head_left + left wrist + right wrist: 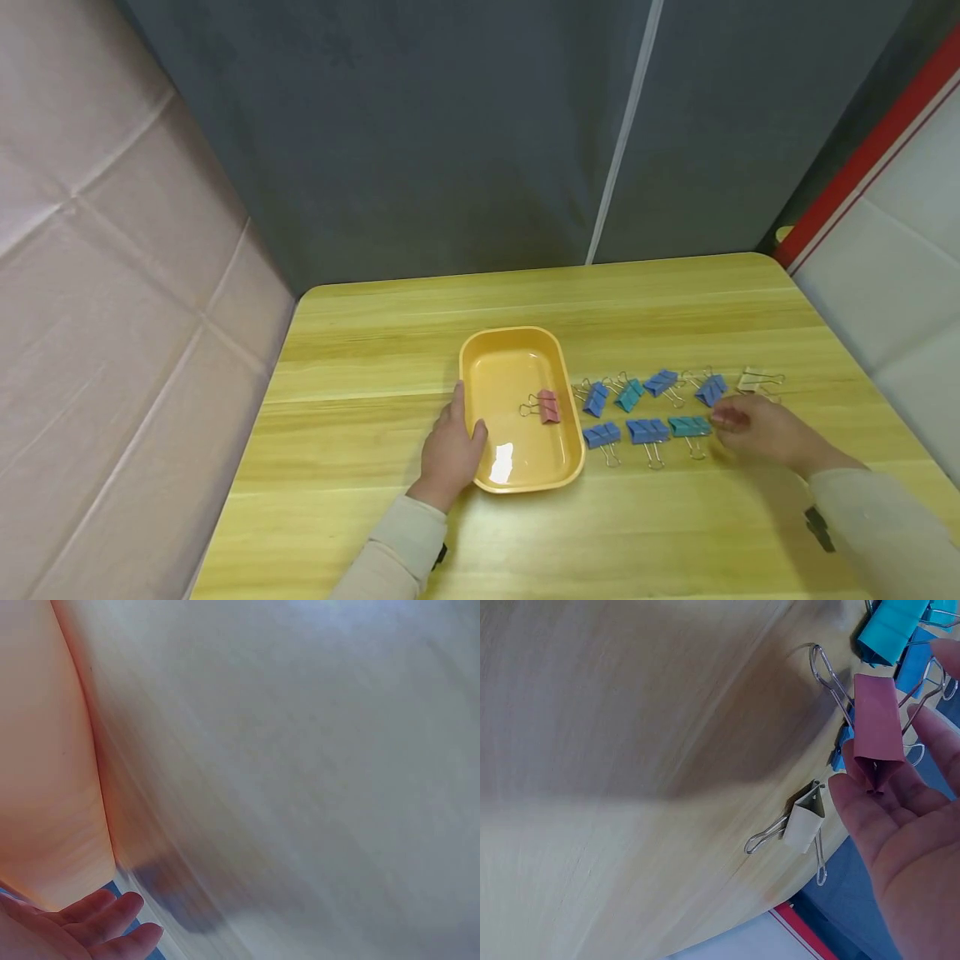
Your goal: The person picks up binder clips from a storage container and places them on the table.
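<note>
My left hand (450, 454) holds the left side of a yellow plastic tray (512, 479), thumb over the rim and fingers along the outer wall. A pink binder clip (550, 407) lies inside it, near the right wall. In the right wrist view, my right hand (915, 825) holds a red binder clip (877, 724) by a wire handle. From the head view, my right hand hides that clip. Beside that hand lie a teal binder clip (690, 427), a blue binder clip (712, 390) and a whitish binder clip (750, 380).
Two rough rows of blue and teal binder clips stretch right of the tray, among them a blue one (648, 431) and a teal one (629, 395). The wooden table (360, 358) ends at a dark grey panel (450, 150) behind, with pale walls at both sides.
</note>
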A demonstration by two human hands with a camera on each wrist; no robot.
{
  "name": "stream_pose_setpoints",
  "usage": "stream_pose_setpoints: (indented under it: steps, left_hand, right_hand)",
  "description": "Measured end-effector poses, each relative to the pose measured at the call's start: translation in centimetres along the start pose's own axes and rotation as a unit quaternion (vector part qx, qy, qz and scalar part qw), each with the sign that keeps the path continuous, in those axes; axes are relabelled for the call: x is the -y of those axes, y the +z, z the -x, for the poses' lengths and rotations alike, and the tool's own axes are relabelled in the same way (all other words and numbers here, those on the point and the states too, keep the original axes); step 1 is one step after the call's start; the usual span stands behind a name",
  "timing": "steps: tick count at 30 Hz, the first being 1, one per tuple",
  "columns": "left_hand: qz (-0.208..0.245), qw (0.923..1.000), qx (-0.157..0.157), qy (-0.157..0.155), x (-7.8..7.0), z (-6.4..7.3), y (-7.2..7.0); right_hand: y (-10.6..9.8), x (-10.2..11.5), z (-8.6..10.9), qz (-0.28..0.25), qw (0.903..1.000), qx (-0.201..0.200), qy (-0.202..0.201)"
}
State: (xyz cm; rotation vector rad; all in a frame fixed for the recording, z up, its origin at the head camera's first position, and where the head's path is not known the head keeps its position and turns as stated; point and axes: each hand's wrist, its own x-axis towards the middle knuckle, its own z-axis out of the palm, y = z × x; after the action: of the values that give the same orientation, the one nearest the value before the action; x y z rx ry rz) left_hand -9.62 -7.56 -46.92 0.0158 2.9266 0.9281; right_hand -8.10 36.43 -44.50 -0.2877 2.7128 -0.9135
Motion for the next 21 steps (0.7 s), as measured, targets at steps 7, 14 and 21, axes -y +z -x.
stream_pose_setpoints:
  steps: [7, 14, 21]
  left_hand:
    - [-0.001, 1.0000, -0.004, 0.000, 0.06, -0.08, 0.14]
    - [-0.002, 1.0000, 0.000, -0.001, 0.01, -0.04, -0.03]
    - [-0.003, 1.0000, -0.003, 0.002, -0.04, -0.05, 0.01]
  right_hand:
    - [0.21, -0.23, -0.03, -0.018, 0.9998, 0.005, 0.005]
    - [0.28, -0.35, -0.08, -0.040, 0.9987, 0.023, 0.024]
    - [0.21, -0.61, -0.21, -0.050, 0.9978, 0.030, 0.031]
